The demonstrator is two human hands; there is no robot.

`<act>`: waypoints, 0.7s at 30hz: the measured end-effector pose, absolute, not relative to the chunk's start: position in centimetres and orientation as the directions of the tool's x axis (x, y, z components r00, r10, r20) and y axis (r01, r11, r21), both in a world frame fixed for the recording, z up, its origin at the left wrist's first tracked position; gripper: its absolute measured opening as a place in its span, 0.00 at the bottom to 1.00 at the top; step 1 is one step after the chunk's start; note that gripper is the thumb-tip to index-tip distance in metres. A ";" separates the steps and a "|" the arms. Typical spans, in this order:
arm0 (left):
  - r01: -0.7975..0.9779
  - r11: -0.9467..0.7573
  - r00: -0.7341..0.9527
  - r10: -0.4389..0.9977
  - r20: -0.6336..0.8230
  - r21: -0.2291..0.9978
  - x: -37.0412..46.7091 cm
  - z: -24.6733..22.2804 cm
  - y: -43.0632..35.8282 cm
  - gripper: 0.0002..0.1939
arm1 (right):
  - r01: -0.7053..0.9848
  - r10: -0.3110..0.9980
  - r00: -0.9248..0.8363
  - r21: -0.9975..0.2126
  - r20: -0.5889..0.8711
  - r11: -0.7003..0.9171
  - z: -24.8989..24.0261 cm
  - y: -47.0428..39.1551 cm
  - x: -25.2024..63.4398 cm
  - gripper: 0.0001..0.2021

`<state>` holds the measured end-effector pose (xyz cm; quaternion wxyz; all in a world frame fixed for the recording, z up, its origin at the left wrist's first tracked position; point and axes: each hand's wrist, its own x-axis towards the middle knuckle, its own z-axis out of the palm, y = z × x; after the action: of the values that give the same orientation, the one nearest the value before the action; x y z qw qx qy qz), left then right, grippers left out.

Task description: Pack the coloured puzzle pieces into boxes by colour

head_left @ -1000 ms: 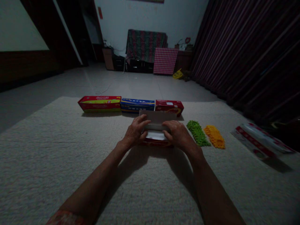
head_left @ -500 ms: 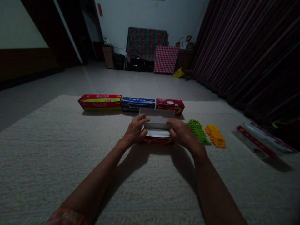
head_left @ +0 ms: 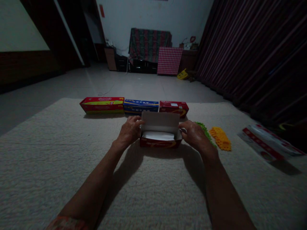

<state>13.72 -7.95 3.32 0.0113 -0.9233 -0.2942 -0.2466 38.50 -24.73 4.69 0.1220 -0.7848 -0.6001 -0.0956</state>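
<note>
A small dark red box (head_left: 159, 143) stands on the pale mat with its lid (head_left: 160, 121) raised at the back. Inside lies a white item (head_left: 158, 136). My left hand (head_left: 130, 129) is at the box's left end, its fingers closed on the side by the lid. At the right end my right hand (head_left: 192, 131) has its fingertips pinched by the corner of the lid. What the fingers press on is partly hidden.
Behind stand a red and yellow box (head_left: 103, 105), a blue box (head_left: 141, 107) and another red box (head_left: 174, 108). Green (head_left: 203, 129) and orange (head_left: 220, 138) plastic pieces lie right, beyond them a red-and-white package (head_left: 268, 143).
Both hands have moved outward from inside the box to its two ends. The lid's inside and the white item show more fully.
</note>
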 end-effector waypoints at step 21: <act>0.525 -0.843 0.742 0.520 0.423 0.116 15.1 2.9 -9.8 0.15 | 0.943 0.872 0.301 -0.258 0.386 -0.211 1.8 -23.4 38.6 0.20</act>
<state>15.05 -9.83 2.90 0.0051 -0.9332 -0.2799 -0.2251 38.60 -23.40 1.85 0.2259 -0.7742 -0.5861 -0.0782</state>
